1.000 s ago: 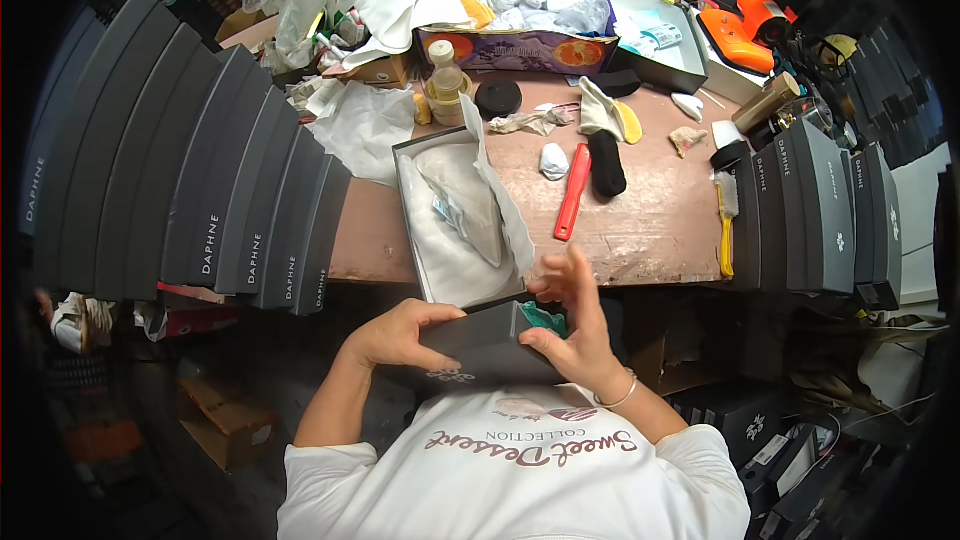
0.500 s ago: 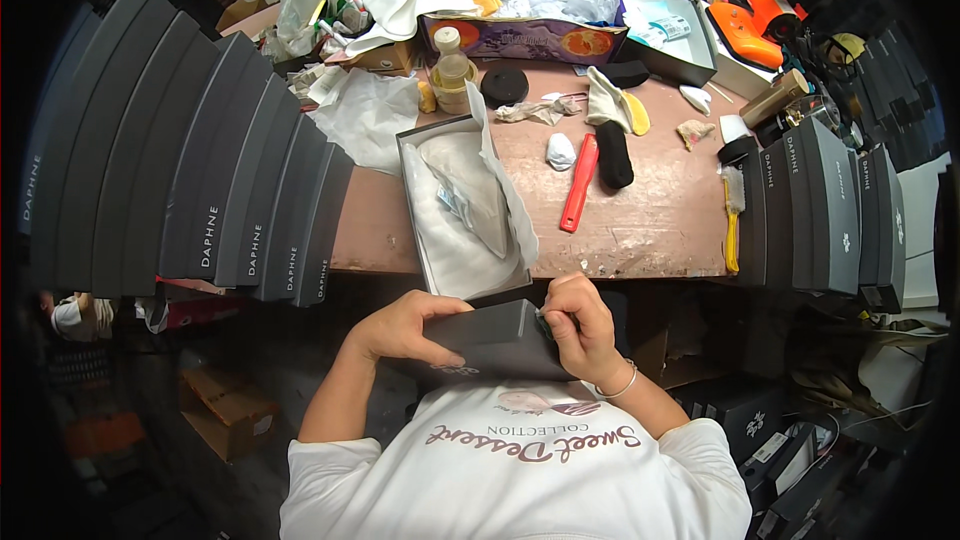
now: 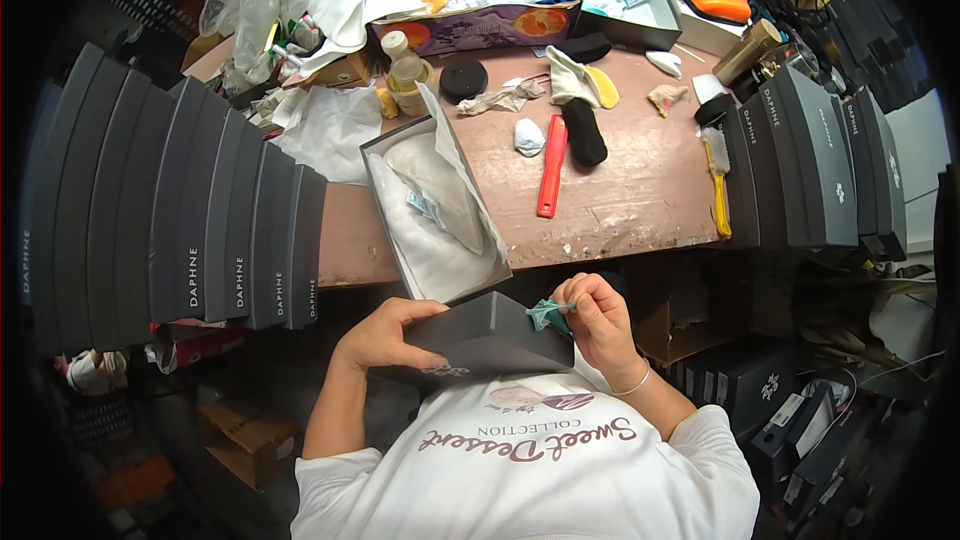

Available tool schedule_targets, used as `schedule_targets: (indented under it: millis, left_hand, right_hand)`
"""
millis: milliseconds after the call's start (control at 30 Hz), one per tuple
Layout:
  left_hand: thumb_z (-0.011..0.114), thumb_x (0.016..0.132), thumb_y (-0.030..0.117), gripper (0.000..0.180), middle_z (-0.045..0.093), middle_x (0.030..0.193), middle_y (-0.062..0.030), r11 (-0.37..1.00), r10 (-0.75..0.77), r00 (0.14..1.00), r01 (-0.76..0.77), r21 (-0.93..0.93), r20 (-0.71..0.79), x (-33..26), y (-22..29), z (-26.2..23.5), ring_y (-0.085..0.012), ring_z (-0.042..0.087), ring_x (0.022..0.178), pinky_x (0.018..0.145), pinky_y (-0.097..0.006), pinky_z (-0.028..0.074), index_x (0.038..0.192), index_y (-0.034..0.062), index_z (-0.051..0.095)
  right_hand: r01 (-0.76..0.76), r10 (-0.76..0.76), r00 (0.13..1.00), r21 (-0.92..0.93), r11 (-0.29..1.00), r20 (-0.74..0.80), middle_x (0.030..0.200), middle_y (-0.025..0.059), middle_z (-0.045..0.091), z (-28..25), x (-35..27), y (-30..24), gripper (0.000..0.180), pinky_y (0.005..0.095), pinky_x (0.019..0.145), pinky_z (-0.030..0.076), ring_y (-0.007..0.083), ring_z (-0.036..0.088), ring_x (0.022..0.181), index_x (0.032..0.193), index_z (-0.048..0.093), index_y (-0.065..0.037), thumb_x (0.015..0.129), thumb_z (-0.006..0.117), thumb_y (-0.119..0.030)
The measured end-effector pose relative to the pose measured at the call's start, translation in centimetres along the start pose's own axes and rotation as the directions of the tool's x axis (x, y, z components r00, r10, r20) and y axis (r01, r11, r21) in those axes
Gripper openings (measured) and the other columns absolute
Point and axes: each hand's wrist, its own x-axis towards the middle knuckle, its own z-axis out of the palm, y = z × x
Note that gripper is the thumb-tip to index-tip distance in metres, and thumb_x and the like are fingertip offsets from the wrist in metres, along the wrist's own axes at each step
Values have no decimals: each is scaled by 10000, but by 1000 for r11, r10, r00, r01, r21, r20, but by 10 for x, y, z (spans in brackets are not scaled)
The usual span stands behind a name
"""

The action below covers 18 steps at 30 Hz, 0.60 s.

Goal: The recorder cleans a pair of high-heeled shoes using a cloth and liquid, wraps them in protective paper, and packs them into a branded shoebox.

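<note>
Fingers point(image 3: 572, 292) of the right hand point(image 3: 600, 325) pinch a small crumpled teal scrap point(image 3: 549, 314) at the right end of a dark grey cardboard box lid point(image 3: 480, 335), while the left hand point(image 3: 380, 332) grips the lid's left end. The lid's long axis runs left to right in front of the chest, just below the worn brown surface point(image 3: 640, 190), where an open grey box lined with white tissue point(image 3: 432, 205) sits.

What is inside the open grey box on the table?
White tissue paper fills the open box, with a small tag on top. Whatever lies under the paper is covered.
</note>
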Motion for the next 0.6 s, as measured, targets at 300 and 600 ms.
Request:
schedule_targets:
  millis: [300,600]
  left_hand:
    - [782,641,-5,490,647,938,-27,1000,-23,1000,23,13,-6,2,-4,0,-75,563,847,779,-229,462,1101,-16,613]
    - [782,629,-28,511,639,948,-18,999,-31,999,30,-19,-22,0,-2,3,-79,555,876,807,-231,452,1108,-28,607]
  right_hand:
    - [25,-7,988,116,993,-157,843,34,521,-12,-22,-10,152,296,809,409,148,473,832,916,523,-62,975,537,-202]
    - [46,-3,955,138,989,-297,852,32,532,-31,-53,-16,137,313,821,436,138,494,839,931,537,-73,974,541,-203]
